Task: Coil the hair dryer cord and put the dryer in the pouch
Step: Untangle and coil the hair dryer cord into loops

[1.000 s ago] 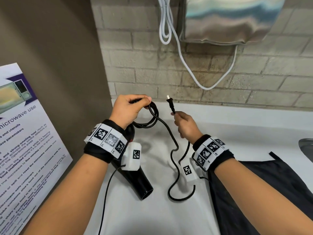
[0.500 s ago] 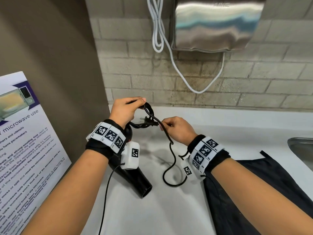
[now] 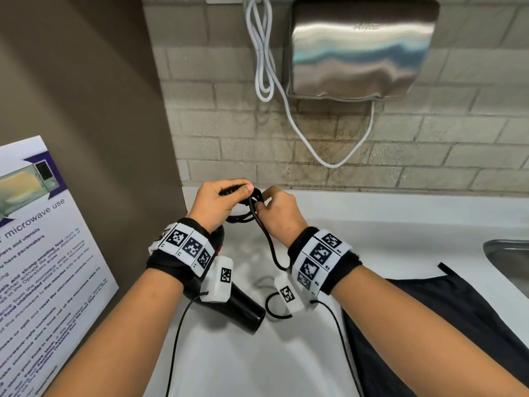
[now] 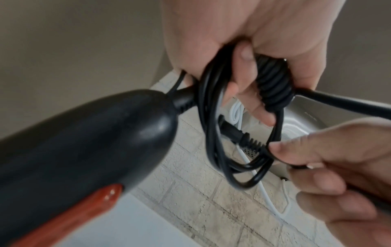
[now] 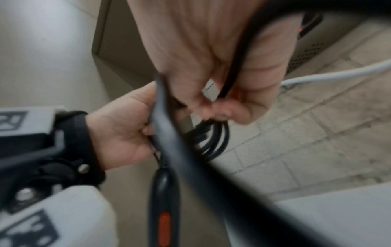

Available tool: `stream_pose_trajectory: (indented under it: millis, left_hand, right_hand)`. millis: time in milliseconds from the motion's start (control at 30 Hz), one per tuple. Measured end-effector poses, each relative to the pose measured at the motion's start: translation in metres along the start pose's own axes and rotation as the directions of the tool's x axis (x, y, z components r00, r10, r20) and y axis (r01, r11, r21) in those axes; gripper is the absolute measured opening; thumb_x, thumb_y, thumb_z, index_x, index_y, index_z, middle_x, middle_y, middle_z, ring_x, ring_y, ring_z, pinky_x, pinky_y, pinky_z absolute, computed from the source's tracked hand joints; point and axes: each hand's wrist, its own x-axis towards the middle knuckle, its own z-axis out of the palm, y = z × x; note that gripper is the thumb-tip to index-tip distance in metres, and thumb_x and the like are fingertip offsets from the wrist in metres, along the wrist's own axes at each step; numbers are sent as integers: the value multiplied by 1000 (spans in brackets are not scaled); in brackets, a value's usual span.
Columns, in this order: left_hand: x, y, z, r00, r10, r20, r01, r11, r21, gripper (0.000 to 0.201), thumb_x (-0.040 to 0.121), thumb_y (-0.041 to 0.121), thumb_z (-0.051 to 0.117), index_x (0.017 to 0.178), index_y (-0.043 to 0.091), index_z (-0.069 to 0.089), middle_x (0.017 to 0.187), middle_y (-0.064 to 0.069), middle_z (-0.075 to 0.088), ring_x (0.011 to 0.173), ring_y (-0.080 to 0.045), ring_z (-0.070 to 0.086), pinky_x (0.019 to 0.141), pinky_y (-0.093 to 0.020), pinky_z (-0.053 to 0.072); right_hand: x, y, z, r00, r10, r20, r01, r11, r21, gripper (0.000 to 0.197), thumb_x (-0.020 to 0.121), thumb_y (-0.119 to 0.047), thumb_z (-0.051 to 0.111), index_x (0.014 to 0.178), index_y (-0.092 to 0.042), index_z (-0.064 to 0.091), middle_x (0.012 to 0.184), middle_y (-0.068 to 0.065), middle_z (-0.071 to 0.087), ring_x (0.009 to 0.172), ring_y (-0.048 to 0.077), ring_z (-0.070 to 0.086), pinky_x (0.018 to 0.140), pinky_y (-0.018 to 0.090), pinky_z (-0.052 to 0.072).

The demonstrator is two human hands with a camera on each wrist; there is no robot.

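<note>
The left hand [image 3: 217,202] is clenched around a bundle of loops of the thin black power cord [image 4: 213,127], thumb pressed over the top of the coil; the left wrist view shows its fingers [image 4: 243,78] threaded through the loops beside the ribbed black strain relief. The right hand [image 3: 279,213] sits just beside it, touching the same bundle, thumb and forefinger pinching the cord right behind the black moulded plug [image 4: 232,132], which lies across the coil's opening. From that pinch a free length of cord drops toward the tabletop [image 3: 372,224], passes under the right wrist and curls into a small loop near the dryer's nozzle.

The black hair dryer with an orange-red switch panel [image 3: 243,308] hangs below the left wrist, its handle end up at the coil and its round nozzle resting low over the white tabletop, toward the near edge. In the right wrist view the dryer's handle [image 5: 164,200] runs down from the gripped coil, blurred.

The flat black fabric pouch [image 3: 429,325] lies on the tabletop's right near part, under the right forearm, apart from the dryer. A metal sink rim [image 3: 506,253] shows at the right edge. On the brick wall above the far edge hangs a brushed steel hand dryer [image 3: 360,50] with a white cable [image 3: 263,58]. A printed microwave-use poster [image 3: 43,253] stands at the left.
</note>
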Motion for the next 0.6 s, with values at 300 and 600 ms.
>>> stream_pose_trajectory:
  millis: [300,600]
  left_hand:
    - [-9,9,-9,996,-8,93,12,999,-43,31,84,-7,57,115,-11,55,45,17,60,37,8,49,44,-1,34]
    - [-9,1,-17,985,89,149,-99,993,60,24,81,0,65,103,7,66,68,24,69,75,9,64,74,-6,45]
  right_hand:
    - [1,-11,15,985,-121,124,107,987,116,44,90,-8,49,133,-18,43,118,18,58,106,30,58,87,24,43]
    - [8,-6,3,970,-53,239,12,985,170,22,82,-1,50,91,-11,67,77,0,62,71,13,56,64,21,43]
